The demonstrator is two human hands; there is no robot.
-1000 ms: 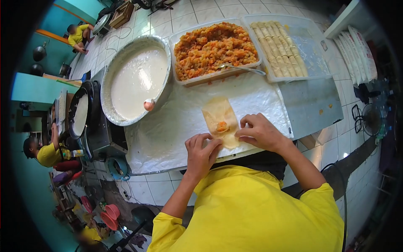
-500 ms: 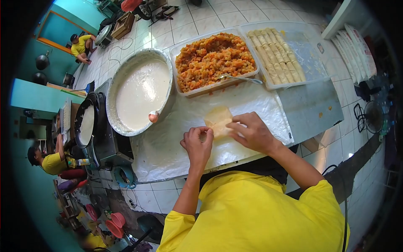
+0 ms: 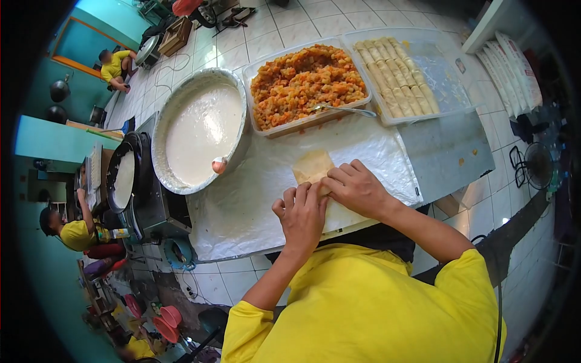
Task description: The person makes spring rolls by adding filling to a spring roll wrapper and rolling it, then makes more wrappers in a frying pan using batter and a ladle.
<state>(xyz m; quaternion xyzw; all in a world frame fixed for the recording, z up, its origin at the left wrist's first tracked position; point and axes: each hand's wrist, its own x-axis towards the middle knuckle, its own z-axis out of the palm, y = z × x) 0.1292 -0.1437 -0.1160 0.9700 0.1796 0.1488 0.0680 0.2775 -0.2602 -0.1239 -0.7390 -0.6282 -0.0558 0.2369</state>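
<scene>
A thin pale wrapper [image 3: 313, 164] lies on the plastic-covered table [image 3: 236, 224], its near part folded under my fingers. My left hand [image 3: 302, 212] is closed on the wrapper's near left side, fingertips bent down onto it. From the right, my right hand [image 3: 356, 189] grips the same near edge, close beside the left. Any filling inside is hidden by my fingers. Beyond the hands stands a clear tub of diced orange vegetable filling [image 3: 308, 85], with a spoon [image 3: 348, 110] resting in it. Finished rolls [image 3: 396, 78] lie in rows in another clear container [image 3: 451, 109].
A large basin [image 3: 158, 163] of white batter stands at the left, a ladle handle [image 3: 219, 164] at its rim. Left of it, a dark pan [image 3: 125, 178] sits on a stove. One co-worker [image 3: 75, 233] is near the pan; another [image 3: 115, 68] crouches farther back.
My left hand has moved right and in beside the right hand. Both hands now press on the wrapper's near edge, which is folded over more than before.
</scene>
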